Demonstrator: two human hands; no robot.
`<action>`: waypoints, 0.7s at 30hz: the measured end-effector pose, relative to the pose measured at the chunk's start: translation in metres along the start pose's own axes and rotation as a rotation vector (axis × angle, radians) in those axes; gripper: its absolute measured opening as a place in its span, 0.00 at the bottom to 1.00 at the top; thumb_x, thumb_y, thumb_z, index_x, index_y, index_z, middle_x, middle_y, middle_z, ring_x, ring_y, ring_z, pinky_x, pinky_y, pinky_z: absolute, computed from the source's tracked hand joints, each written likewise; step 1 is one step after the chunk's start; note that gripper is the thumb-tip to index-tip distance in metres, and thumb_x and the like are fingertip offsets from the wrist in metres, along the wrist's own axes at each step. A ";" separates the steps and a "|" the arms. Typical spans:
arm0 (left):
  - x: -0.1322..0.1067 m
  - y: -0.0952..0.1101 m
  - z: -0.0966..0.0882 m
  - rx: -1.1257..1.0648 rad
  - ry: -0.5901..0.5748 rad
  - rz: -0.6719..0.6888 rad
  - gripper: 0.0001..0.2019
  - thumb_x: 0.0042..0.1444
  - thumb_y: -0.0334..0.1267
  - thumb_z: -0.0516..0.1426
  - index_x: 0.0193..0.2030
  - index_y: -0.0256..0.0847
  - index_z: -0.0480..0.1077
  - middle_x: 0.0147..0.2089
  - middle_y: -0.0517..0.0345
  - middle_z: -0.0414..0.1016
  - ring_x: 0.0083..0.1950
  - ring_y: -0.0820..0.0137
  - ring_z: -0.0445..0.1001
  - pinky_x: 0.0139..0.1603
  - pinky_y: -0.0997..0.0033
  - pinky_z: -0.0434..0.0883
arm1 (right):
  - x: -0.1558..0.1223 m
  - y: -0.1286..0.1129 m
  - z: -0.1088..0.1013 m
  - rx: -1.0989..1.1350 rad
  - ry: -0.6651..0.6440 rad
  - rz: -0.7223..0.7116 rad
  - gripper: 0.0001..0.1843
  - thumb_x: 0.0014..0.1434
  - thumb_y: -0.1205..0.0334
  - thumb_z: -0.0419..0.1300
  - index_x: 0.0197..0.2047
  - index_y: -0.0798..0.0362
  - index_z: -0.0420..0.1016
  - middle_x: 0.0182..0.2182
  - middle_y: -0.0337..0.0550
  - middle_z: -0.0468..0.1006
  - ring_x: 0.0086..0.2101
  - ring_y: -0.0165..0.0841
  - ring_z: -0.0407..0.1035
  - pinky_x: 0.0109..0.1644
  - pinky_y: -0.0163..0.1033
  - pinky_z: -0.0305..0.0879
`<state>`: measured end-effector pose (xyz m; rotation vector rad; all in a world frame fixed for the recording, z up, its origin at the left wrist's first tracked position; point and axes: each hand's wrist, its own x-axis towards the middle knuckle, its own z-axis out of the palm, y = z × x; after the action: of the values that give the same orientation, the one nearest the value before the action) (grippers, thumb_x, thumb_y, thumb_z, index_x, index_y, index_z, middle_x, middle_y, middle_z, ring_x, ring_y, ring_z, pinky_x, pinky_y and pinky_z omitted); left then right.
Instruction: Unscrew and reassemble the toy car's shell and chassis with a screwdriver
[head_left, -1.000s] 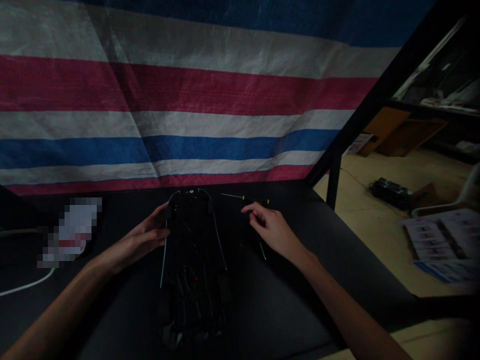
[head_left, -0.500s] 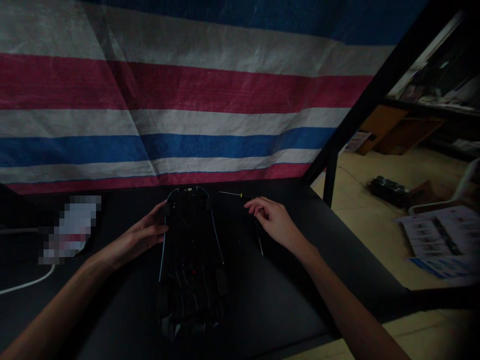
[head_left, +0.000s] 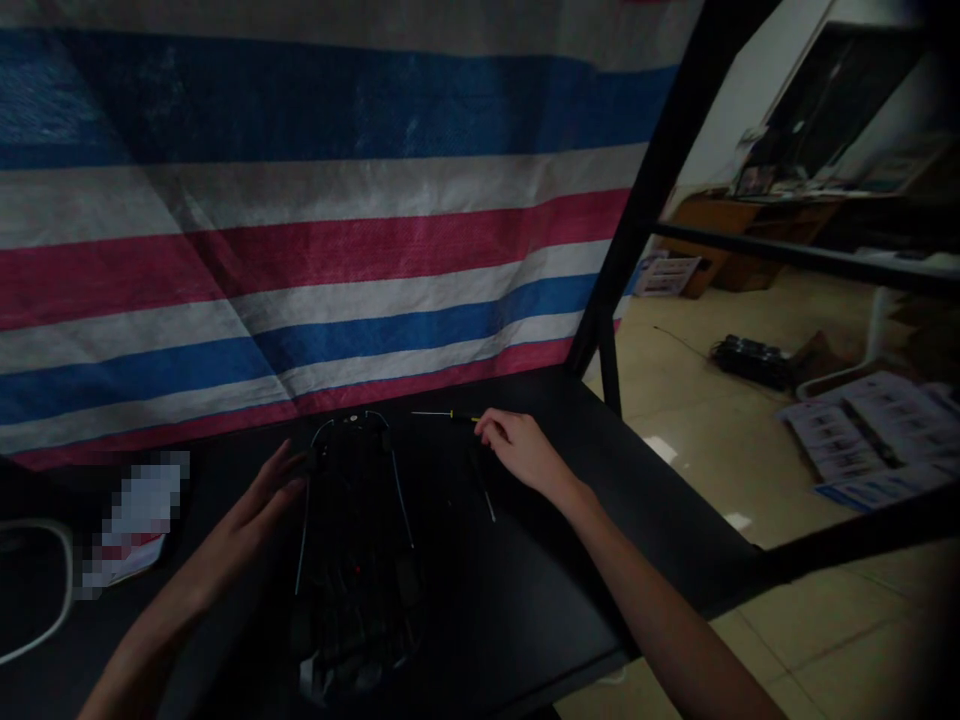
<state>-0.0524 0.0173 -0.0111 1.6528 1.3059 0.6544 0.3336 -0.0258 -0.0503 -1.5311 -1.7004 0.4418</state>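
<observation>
Curling over the dark handle of a thin screwdriver (head_left: 442,415), the fingers of the right hand (head_left: 521,452) touch it where it lies on the black table (head_left: 525,600), its shaft pointing left; whether they actually clamp it, I cannot tell. A second slim tool (head_left: 484,492) lies just under that hand. The left hand (head_left: 262,495) is loose, fingers stretched, resting against the left edge of a black open frame (head_left: 356,540) that lies flat between both hands. Inside the frame sit dark parts and wires too dim to tell apart, with pale rods along its sides. Behind stands a striped tarp (head_left: 300,250); a white cable (head_left: 52,590) loops at far left
</observation>
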 end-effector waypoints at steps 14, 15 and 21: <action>0.011 0.115 0.108 0.969 -0.403 0.743 0.08 0.65 0.29 0.57 0.47 0.45 0.74 0.49 0.54 0.78 0.51 0.59 0.76 0.54 0.59 0.68 | 0.000 0.011 0.005 -0.056 -0.028 -0.021 0.17 0.61 0.75 0.54 0.48 0.52 0.78 0.32 0.37 0.75 0.31 0.29 0.70 0.40 0.35 0.62; 0.017 0.116 0.113 1.012 -0.457 0.754 0.08 0.64 0.28 0.58 0.46 0.44 0.74 0.49 0.54 0.78 0.51 0.59 0.76 0.52 0.61 0.68 | 0.001 0.012 0.006 -0.055 -0.028 -0.032 0.18 0.60 0.77 0.54 0.48 0.52 0.78 0.33 0.38 0.75 0.32 0.29 0.70 0.40 0.35 0.62; 0.039 0.111 0.137 1.150 -0.552 0.844 0.08 0.59 0.28 0.64 0.42 0.44 0.75 0.45 0.56 0.79 0.49 0.60 0.79 0.46 0.65 0.68 | 0.000 0.012 0.010 -0.035 -0.025 -0.070 0.20 0.57 0.80 0.54 0.46 0.52 0.78 0.34 0.38 0.74 0.34 0.30 0.69 0.42 0.36 0.64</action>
<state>0.1250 0.0059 0.0203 3.0801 0.4714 -0.2464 0.3343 -0.0203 -0.0652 -1.4915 -1.7839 0.3991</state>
